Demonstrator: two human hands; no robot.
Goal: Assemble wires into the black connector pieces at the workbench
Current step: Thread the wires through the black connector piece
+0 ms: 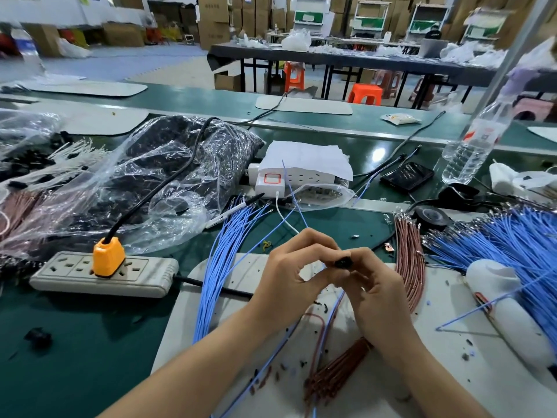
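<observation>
The green counter [75, 342] is loaded with stock, so by my reading the job has a long way to go. A clear bag of black parts [168, 176] slumps toward its back left, apparently nearly full. A big fan of blue wires [512, 236] covers the right edge, a second blue bundle [223, 251] hangs off the white mat [452, 372], and brown wires [410, 260] lie between them. A small brown sheaf [337, 375] near the front edge may be finished work; I cannot tell.

Both hands meet above the mat's middle. The right hand [376, 297] curls its fingers round one black connector [343, 263]. The left hand [289, 276] touches it, finger and thumb pinched on a single blue wire [291, 188] that rises behind it, probably being seated.
</observation>
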